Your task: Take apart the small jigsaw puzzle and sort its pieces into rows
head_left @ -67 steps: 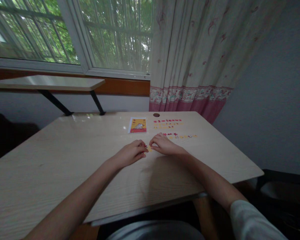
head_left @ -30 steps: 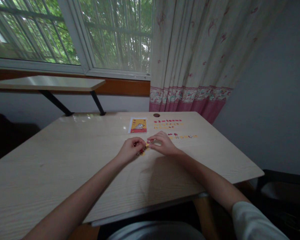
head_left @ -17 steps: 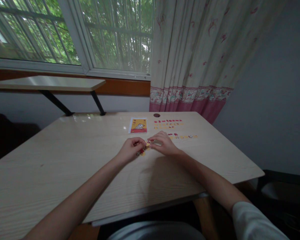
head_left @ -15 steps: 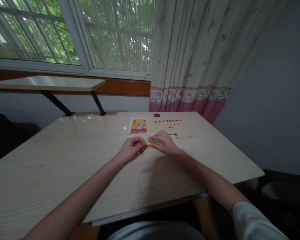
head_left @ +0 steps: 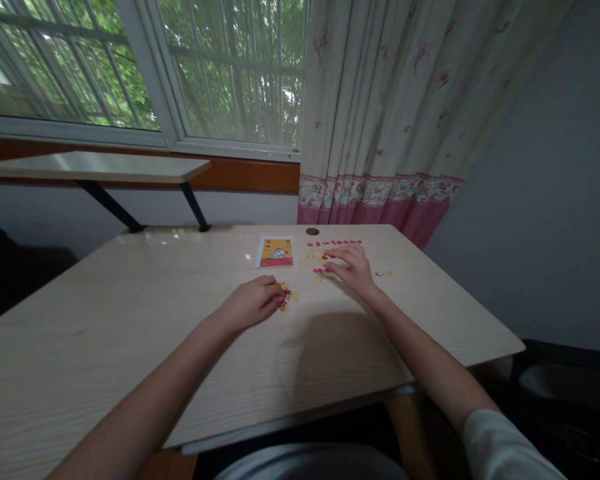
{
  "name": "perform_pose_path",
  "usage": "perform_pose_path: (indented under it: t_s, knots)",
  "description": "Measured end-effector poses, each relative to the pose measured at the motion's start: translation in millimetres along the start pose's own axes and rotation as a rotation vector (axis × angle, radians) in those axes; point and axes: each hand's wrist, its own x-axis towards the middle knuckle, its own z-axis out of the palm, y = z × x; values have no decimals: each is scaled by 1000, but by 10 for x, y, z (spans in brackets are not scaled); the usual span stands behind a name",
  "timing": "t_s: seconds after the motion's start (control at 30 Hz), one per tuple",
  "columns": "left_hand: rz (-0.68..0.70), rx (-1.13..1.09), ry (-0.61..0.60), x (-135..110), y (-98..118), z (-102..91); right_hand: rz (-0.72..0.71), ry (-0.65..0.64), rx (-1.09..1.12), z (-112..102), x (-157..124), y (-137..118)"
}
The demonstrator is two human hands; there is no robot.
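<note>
My left hand (head_left: 253, 303) is closed, its fingertips down at the edge of a small pile of red, yellow and white jigsaw puzzle pieces (head_left: 287, 300); anything pinched there is hidden. Over the sorted pieces on the right, my right hand (head_left: 354, 268) has thumb and forefinger around a small puzzle piece (head_left: 325, 256). A row of red puzzle pieces (head_left: 335, 243) lies beyond that hand. Yellowish pieces lie partly covered under it, with a few yellow and white pieces (head_left: 384, 273) showing to its right. The picture card (head_left: 277, 253) lies flat behind the pile, showing a white animal on yellow and red.
The wooden table (head_left: 180, 347) has a round cable hole (head_left: 313, 231) near its back edge. A raised shelf (head_left: 95, 167) on black supports stands at the back left. Behind are a window and a patterned curtain (head_left: 380, 133); a wall rises on the right.
My right hand has moved right and away from the pile, to the sorted rows, carrying a small piece. My left hand has shifted slightly left and down beside the pile.
</note>
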Motion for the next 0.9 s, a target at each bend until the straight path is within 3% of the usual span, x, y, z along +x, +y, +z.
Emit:
perform_pose_path:
  t_s: [0.17,0.27,0.57,0.73,0.9]
  knots:
    - [28,23,-13,-1,-15,24,8,-76,-88,-20,-4,79]
    - [30,21,-19,0,-9,41,78,-140,-166,-36,-6,270]
    - [31,-7,-12,0,10,54,554,-353,-460,-202,-184,1034]
    - [29,-35,-21,0,27,58,658,-489,-501,-203,-245,1113]
    - [16,-8,-22,5,20,55,614,-526,-549,-172,-227,1076]
